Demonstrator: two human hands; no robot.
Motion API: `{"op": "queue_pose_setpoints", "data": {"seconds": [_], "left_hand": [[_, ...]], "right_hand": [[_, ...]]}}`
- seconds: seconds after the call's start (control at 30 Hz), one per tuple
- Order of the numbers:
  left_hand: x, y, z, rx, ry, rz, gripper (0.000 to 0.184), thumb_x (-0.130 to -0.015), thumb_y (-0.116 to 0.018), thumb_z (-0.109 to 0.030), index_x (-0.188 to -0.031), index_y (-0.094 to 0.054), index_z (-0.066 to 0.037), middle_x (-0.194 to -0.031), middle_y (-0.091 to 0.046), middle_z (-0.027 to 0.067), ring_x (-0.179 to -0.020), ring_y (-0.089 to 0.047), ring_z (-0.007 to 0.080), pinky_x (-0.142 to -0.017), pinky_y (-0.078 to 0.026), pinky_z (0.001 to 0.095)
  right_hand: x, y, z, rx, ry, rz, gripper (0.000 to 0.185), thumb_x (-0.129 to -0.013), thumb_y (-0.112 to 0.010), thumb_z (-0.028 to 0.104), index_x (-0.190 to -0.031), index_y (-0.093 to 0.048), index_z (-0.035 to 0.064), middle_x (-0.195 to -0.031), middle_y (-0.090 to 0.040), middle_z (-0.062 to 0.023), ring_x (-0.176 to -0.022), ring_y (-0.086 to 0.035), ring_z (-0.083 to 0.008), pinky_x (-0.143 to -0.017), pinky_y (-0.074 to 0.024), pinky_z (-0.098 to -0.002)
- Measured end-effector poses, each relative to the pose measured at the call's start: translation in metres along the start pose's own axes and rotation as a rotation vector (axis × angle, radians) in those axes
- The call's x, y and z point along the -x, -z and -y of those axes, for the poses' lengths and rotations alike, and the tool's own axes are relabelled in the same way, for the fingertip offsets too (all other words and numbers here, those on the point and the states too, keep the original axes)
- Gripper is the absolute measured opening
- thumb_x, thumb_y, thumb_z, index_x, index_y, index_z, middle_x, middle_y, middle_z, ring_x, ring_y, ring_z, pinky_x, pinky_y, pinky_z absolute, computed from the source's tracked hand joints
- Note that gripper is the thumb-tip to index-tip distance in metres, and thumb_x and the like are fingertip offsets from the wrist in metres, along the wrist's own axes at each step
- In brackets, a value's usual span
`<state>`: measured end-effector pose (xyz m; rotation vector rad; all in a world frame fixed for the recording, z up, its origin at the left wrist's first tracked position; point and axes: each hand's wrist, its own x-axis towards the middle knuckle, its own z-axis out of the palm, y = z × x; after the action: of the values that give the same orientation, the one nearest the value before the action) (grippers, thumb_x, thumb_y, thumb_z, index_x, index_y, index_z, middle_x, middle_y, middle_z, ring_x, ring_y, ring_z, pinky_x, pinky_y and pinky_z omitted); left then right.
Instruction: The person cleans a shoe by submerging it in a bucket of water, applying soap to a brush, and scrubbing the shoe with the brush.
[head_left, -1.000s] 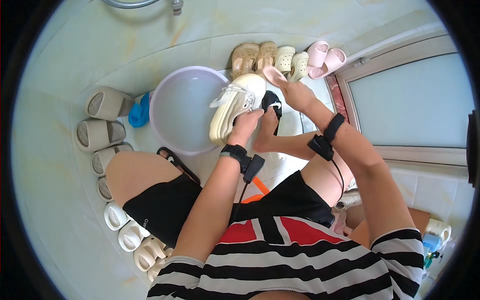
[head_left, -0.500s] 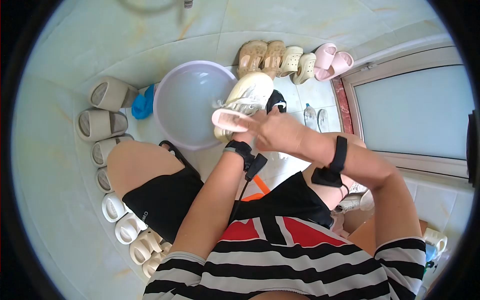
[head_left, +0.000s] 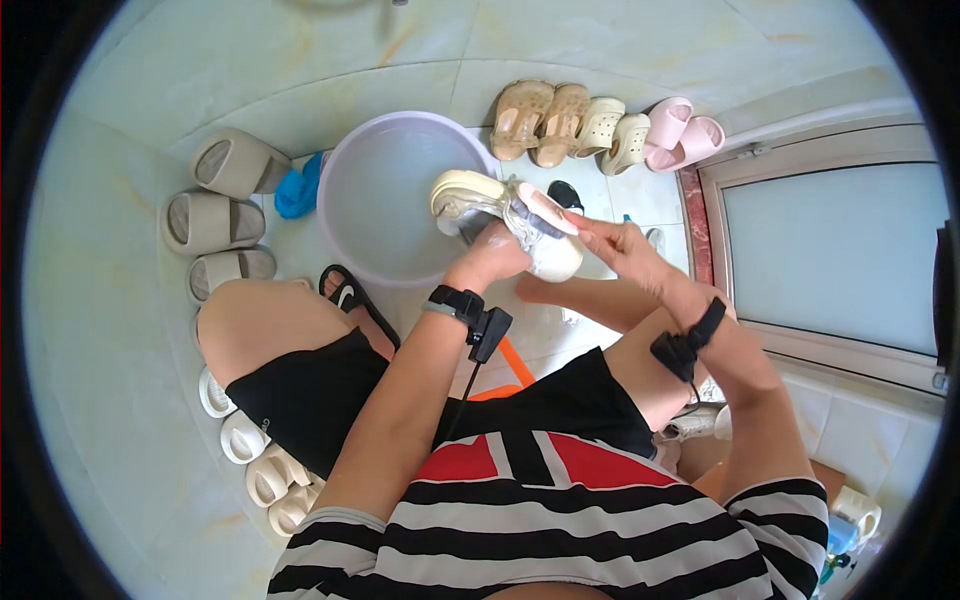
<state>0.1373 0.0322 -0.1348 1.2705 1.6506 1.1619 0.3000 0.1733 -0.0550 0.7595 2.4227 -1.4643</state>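
Observation:
A white sneaker (head_left: 555, 252) is held up over the near right rim of a pale lilac basin (head_left: 335, 235) of cloudy water. My left hand (head_left: 497, 255) grips the shoe from below, partly hidden at its opening. Between the fingers of my right hand (head_left: 625, 250) is the end of a pale pink scrub brush (head_left: 545, 207). The brush's greyish underside rests against the sneaker's upper. Some whitish wet patches, perhaps suds, show on my left hand.
Grey slides (head_left: 212, 221) and white sandals line the left wall. Brown clogs (head_left: 522, 118), cream clogs (head_left: 625, 143) and pink slides (head_left: 690, 142) stand along the back wall. A blue plastic item (head_left: 297, 192) lies beside the basin. A frosted door (head_left: 830, 235) is at right.
The sneaker has turned, its toe swinging from the far side toward lower right. My right hand has moved right with the brush, which now lies on another part of the shoe.

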Motion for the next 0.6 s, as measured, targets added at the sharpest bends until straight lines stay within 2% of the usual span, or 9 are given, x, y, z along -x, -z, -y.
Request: {"op": "queue_pose_setpoints", "data": {"seconds": [0.03,0.1,0.13,0.23,0.3,0.4,0.5,0.57,0.6], "left_hand": [[0.002,0.001,-0.003,-0.005,0.004,0.003,0.043,-0.076,-0.065,-0.017,-0.116,-0.055,-0.004,-0.115,-0.059,0.015,-0.108,-0.056,0.0265,-0.09,-0.044,0.0347],[0.007,0.0,-0.007,0.329,0.373,-0.125,0.048,-0.067,-0.071,-0.017,-0.11,-0.057,0.001,-0.111,-0.059,0.0202,-0.106,-0.057,0.0264,-0.089,-0.044,0.0342],[0.009,-0.006,-0.009,0.415,0.353,-0.313,0.056,-0.06,-0.074,-0.015,-0.108,-0.055,0.006,-0.108,-0.059,0.0234,-0.105,-0.057,0.0281,-0.09,-0.044,0.0342],[0.016,-0.016,-0.023,0.265,0.328,-0.47,0.062,-0.058,-0.075,-0.014,-0.111,-0.05,0.008,-0.108,-0.058,0.0229,-0.104,-0.057,0.0314,-0.09,-0.043,0.0338],[0.016,-0.014,-0.018,0.276,0.309,-0.374,0.071,-0.057,-0.075,-0.011,-0.117,-0.044,0.009,-0.111,-0.057,0.0221,-0.106,-0.055,0.0336,-0.092,-0.042,0.0347],[0.008,-0.023,0.012,0.22,0.257,-0.366,0.094,-0.057,-0.073,-0.008,-0.133,-0.019,0.004,-0.123,-0.048,0.0218,-0.116,-0.047,0.0311,-0.098,-0.038,0.0351],[0.003,0.0,-0.003,0.089,0.209,-0.22,0.092,-0.058,-0.069,-0.004,-0.135,-0.018,0.002,-0.126,-0.046,0.0218,-0.117,-0.046,0.0314,-0.098,-0.038,0.0346],[-0.005,0.001,0.02,0.08,0.211,-0.24,0.091,-0.058,-0.067,-0.002,-0.135,-0.019,0.001,-0.124,-0.046,0.0198,-0.116,-0.046,0.029,-0.097,-0.038,0.0332],[-0.013,0.0,0.049,0.276,0.194,-0.262,0.091,-0.057,-0.067,-0.002,-0.135,-0.019,0.001,-0.121,-0.047,0.0185,-0.115,-0.047,0.0276,-0.096,-0.038,0.0321]], "right_hand": [[0.008,-0.009,0.0,-0.052,-0.006,-0.033,0.036,-0.096,-0.049,0.023,-0.13,-0.05,0.0104,-0.108,-0.058,0.0028,-0.093,-0.046,-0.0051,-0.088,-0.039,-0.0225],[0.02,-0.018,-0.002,-0.109,-0.02,-0.066,0.036,-0.096,-0.048,0.021,-0.13,-0.049,0.0068,-0.117,-0.057,0.0017,-0.102,-0.046,-0.0049,-0.092,-0.037,-0.0228],[0.024,-0.021,-0.003,-0.096,-0.086,-0.077,0.037,-0.096,-0.048,0.02,-0.13,-0.049,0.0065,-0.118,-0.056,0.0025,-0.102,-0.045,-0.0044,-0.092,-0.0368,-0.0219],[0.032,-0.03,-0.012,-0.118,-0.104,-0.12,0.036,-0.096,-0.048,0.019,-0.13,-0.049,0.0068,-0.117,-0.055,0.0041,-0.1,-0.044,-0.0036,-0.089,-0.0368,-0.0199],[0.038,-0.037,-0.017,-0.153,-0.061,-0.149,0.036,-0.096,-0.048,0.019,-0.13,-0.049,0.0073,-0.115,-0.056,0.0049,-0.098,-0.044,-0.0033,-0.088,-0.037,-0.0189],[0.036,-0.046,-0.014,-0.063,-0.149,-0.13,0.036,-0.096,-0.048,0.017,-0.13,-0.049,0.0079,-0.109,-0.058,0.0059,-0.094,-0.045,-0.0036,-0.083,-0.0391,-0.0192],[0.014,-0.065,0.001,0.15,0.236,-0.369,0.037,-0.093,-0.051,0.012,-0.13,-0.051,0.0131,-0.084,-0.064,-0.019,-0.074,-0.058,-0.0094,-0.07,-0.0466,-0.0254],[-0.02,-0.072,0.004,0.285,0.286,-0.486,0.038,-0.091,-0.052,0.014,-0.129,-0.051,0.0154,-0.081,-0.057,-0.0264,-0.066,-0.064,-0.0267,-0.065,-0.0493,-0.0316],[-0.034,-0.071,0.014,0.312,0.238,-0.491,0.038,-0.091,-0.052,0.016,-0.128,-0.051,0.0151,-0.082,-0.058,-0.0264,-0.067,-0.062,-0.0332,-0.064,-0.0496,-0.0344]]}}
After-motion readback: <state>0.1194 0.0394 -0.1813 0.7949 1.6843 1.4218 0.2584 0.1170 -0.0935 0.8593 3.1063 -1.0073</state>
